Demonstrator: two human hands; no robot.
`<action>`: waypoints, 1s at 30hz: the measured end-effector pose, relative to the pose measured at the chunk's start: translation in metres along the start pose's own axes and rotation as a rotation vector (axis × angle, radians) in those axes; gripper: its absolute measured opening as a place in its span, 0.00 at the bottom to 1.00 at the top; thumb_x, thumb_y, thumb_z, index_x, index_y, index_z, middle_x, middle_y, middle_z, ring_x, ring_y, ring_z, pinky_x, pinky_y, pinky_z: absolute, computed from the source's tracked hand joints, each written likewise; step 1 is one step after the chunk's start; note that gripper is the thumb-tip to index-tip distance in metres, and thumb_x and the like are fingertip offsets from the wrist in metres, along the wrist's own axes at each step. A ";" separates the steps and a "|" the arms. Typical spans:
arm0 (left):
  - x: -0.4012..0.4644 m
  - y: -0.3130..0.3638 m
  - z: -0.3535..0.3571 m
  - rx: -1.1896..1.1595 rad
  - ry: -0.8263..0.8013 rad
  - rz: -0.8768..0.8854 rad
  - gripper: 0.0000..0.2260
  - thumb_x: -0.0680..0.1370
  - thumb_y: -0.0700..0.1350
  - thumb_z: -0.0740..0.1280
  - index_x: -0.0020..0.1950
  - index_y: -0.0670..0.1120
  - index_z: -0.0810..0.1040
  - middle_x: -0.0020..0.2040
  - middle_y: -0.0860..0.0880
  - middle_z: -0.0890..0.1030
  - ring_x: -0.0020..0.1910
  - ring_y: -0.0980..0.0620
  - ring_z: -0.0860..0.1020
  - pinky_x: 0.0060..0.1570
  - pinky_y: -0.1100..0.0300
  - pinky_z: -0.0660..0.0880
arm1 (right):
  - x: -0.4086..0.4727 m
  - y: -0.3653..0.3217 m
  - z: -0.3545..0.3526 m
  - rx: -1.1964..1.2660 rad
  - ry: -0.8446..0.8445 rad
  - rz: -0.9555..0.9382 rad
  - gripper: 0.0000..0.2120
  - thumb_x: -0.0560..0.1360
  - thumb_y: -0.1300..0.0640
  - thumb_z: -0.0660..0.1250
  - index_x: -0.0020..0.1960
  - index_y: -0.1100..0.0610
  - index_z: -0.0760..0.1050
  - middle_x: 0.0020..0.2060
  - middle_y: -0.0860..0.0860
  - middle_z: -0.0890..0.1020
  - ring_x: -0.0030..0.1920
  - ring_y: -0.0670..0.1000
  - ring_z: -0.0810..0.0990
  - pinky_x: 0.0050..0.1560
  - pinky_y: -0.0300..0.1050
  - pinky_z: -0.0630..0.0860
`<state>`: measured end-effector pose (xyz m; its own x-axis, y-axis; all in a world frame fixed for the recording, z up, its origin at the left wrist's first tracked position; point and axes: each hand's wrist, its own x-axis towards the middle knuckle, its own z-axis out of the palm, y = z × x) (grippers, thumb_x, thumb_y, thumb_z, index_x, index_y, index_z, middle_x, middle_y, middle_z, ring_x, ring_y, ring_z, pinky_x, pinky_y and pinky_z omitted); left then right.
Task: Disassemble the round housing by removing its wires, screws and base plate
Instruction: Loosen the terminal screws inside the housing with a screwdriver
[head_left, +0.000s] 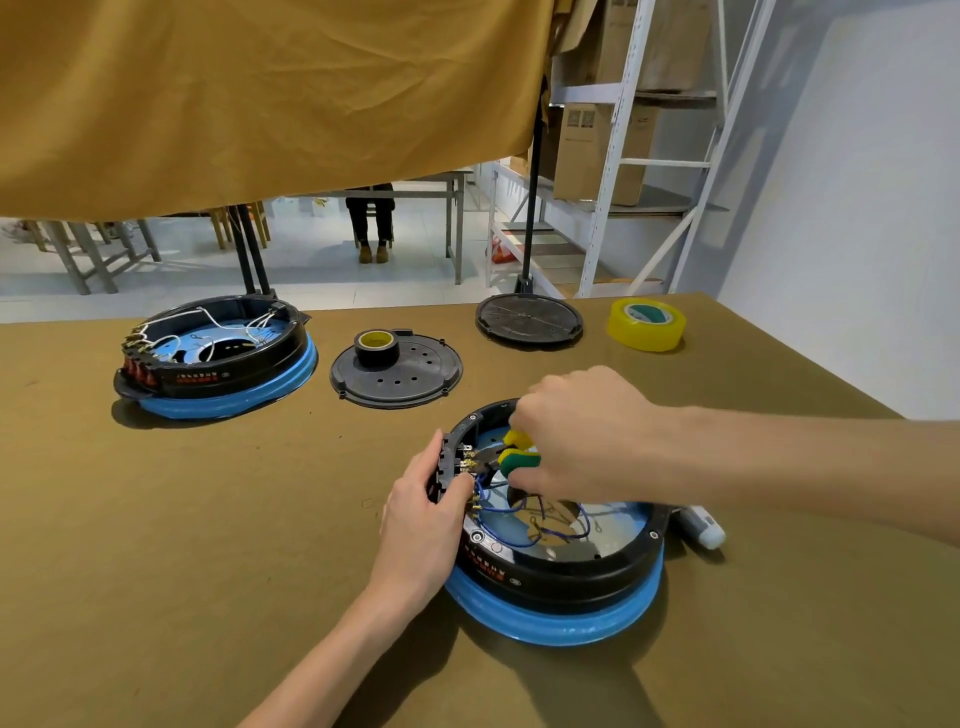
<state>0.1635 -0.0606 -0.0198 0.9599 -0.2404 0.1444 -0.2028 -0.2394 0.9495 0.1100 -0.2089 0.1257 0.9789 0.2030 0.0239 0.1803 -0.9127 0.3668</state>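
A round black housing (561, 571) with a blue lower rim lies open side up near the table's front. Blue wires (511, 512) loop inside it from brass terminals at its left wall. My left hand (423, 525) grips that left wall, thumb inside by the terminals. My right hand (576, 431) holds pliers with yellow-green handles (517, 457), their jaws at the terminals. A removed black base plate (410, 379) lies behind the housing.
A second housing (218, 364) with white wires sits at the back left. Black tape (376, 347) stands on the plate. Another black disc (529, 318) and a yellow tape roll (647, 325) are at the back right. A white tool (706, 527) lies right of the housing.
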 end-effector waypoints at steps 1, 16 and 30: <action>0.000 0.001 0.000 -0.008 -0.003 0.000 0.27 0.83 0.48 0.65 0.81 0.54 0.61 0.75 0.60 0.68 0.70 0.63 0.66 0.62 0.70 0.66 | 0.000 0.000 -0.002 0.004 -0.027 0.023 0.22 0.78 0.37 0.64 0.38 0.53 0.65 0.35 0.50 0.71 0.32 0.53 0.71 0.31 0.44 0.63; -0.008 0.001 -0.004 0.040 -0.015 0.058 0.30 0.81 0.63 0.51 0.82 0.53 0.60 0.77 0.58 0.67 0.75 0.61 0.65 0.76 0.52 0.63 | -0.016 0.012 0.010 -0.018 0.139 -0.002 0.25 0.76 0.32 0.62 0.56 0.52 0.79 0.45 0.50 0.74 0.43 0.54 0.73 0.43 0.48 0.66; -0.010 0.003 -0.008 0.064 -0.051 0.036 0.25 0.85 0.57 0.57 0.82 0.55 0.58 0.75 0.62 0.66 0.75 0.62 0.63 0.72 0.59 0.61 | -0.006 0.012 -0.003 0.007 0.050 -0.170 0.25 0.76 0.32 0.62 0.53 0.53 0.79 0.38 0.48 0.68 0.42 0.54 0.73 0.43 0.49 0.71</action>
<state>0.1543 -0.0516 -0.0164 0.9411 -0.2967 0.1623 -0.2504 -0.2888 0.9241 0.1056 -0.2200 0.1332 0.9283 0.3718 0.0079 0.3438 -0.8660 0.3632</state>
